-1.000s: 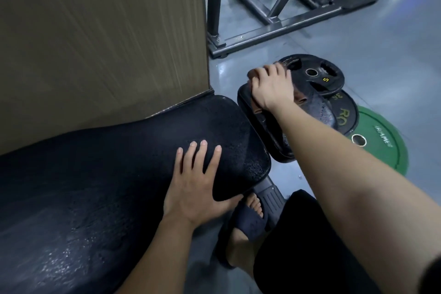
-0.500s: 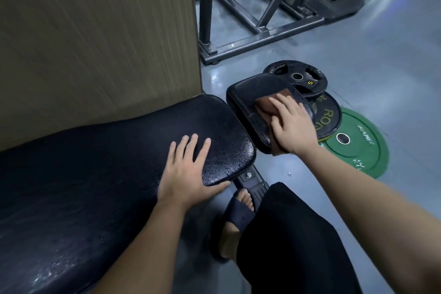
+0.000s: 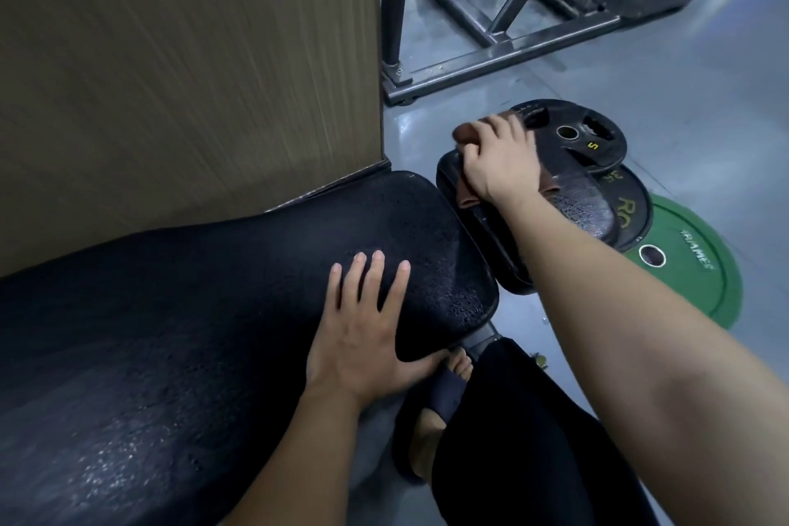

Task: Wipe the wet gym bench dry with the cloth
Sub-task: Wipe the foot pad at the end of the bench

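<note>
The crumpled brown cloth (image 3: 466, 196) is mostly hidden under the right hand (image 3: 497, 160), whose curled fingers clutch it against the small black seat pad (image 3: 572, 201), centre right. The long black padded bench (image 3: 192, 312), pebbled and droplet-beaded, runs from lower left to centre. The left hand (image 3: 363, 333) lies flat on it, fingers spread.
</note>
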